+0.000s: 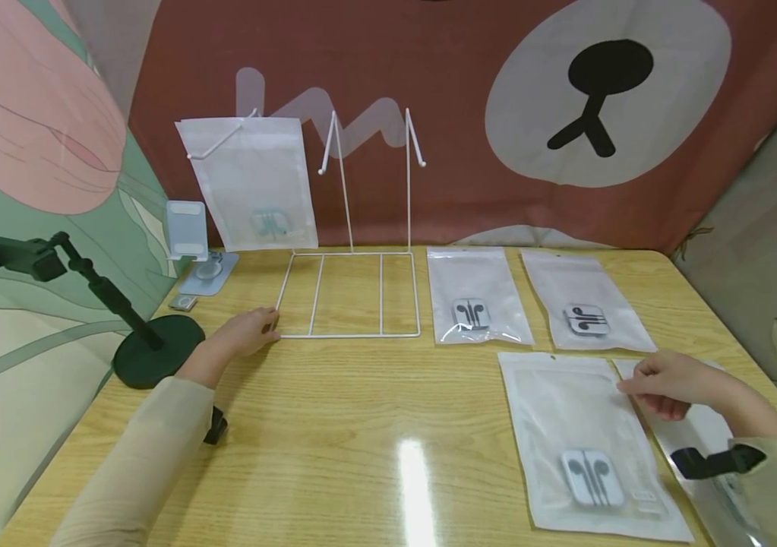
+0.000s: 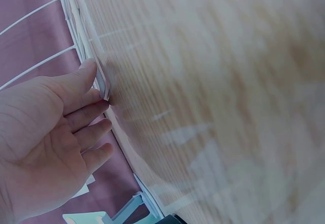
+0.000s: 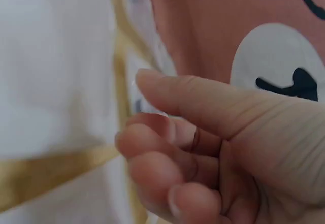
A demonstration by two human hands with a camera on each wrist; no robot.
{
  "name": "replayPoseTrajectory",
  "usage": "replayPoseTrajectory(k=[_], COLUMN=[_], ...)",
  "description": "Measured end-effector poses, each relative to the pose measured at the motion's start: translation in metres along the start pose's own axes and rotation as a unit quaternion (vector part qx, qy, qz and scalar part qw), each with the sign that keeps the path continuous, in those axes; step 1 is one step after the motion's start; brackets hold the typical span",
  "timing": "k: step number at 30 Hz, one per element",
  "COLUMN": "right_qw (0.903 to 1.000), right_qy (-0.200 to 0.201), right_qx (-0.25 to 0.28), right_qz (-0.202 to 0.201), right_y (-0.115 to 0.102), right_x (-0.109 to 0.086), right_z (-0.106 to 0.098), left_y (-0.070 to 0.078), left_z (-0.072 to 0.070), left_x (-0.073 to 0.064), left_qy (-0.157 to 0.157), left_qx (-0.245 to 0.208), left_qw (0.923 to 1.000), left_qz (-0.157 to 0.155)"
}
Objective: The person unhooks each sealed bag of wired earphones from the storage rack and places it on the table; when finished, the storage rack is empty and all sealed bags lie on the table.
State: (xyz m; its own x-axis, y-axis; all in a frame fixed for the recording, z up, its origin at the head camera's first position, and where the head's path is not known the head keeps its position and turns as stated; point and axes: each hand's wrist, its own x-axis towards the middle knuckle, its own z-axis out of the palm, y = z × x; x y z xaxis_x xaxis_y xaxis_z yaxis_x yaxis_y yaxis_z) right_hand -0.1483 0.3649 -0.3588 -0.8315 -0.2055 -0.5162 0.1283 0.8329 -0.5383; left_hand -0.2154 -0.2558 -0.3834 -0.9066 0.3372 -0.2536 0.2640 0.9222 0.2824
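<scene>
Table (image 1: pixel 333 410): light wood grain, bright glare near the front
Black stand (image 1: pixel 117 300): round base at the table's left, jointed arm leaning left
Blue-grey holder (image 1: pixel 188 230): behind the stand, flat base, upright panel
Small square item (image 1: pixel 183 302): just before the holder's base
Red-brown backdrop (image 1: pixel 456 129): pale muzzle, black nose
Left cloth (image 1: pixel 39 144): pink flowers, green leaves

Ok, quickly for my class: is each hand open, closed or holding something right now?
Left hand: closed, pinching the white wire rack at its front-left corner.
Right hand: open, fingers loosely curled, holding nothing.
</scene>
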Motion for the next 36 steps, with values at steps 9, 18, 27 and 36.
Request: replayPoseTrajectory(k=[9, 18, 27, 36], right_qw=[0.9878, 0.9619, 0.947, 0.9338], right_qy=[0.027, 0.054, 0.047, 0.033], right_qx=[0.025, 0.017, 0.041, 0.012], right_qz=[-0.151, -0.268, -0.315, -0.356], right_y=[-0.058, -0.129, -0.172, -0.193], right_x=[0.028, 0.075, 0.127, 0.157], right_z=[-0.016, 0.006, 0.044, 0.079], left_y=[-0.001, 0.0, 0.001, 0.001], left_z=[-0.001, -0.001, -0.001, -0.001], left_x=[-0.001, -0.002, -0.001, 0.0], left_qy=[0.0, -0.001, -0.004, -0.003], left_qx=[-0.005, -0.008, -0.009, -0.006], left_qw=[1.0, 1.0, 0.9999, 0.9999], left_qz=[-0.002, -0.003, -0.011, -0.012])
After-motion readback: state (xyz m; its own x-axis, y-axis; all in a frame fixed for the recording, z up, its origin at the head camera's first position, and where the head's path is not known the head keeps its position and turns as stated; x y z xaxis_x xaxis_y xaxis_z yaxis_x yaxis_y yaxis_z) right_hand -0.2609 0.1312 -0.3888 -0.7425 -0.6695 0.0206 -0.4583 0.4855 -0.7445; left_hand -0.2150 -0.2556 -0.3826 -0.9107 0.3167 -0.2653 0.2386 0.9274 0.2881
